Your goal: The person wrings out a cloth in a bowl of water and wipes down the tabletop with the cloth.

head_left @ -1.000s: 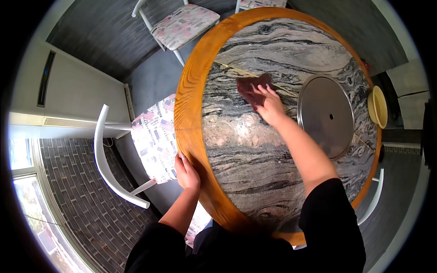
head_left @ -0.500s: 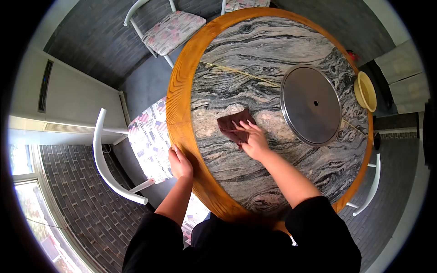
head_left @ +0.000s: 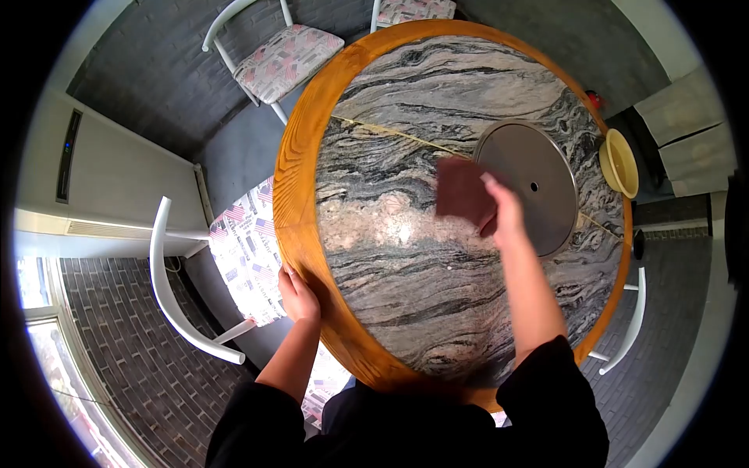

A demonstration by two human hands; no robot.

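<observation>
Yellow round basin (head_left: 607, 167), one, stands by the right edge of one round wood-rimmed marbled table (head_left: 390, 312), contents unclear to me; remotely, I see the blurred right hand (head_left: 507, 212) pinching one maroon square cloth (head_left: 460, 191) beside one grey metal disc (head_left: 548, 175); the left hand (head_left: 299, 298) touches the rim, fingers together, grip untellable.

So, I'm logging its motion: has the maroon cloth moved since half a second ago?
Yes. The maroon cloth has moved rightward in the picture, toward the round metal plate, whose left edge it now overlaps in this view.
</observation>
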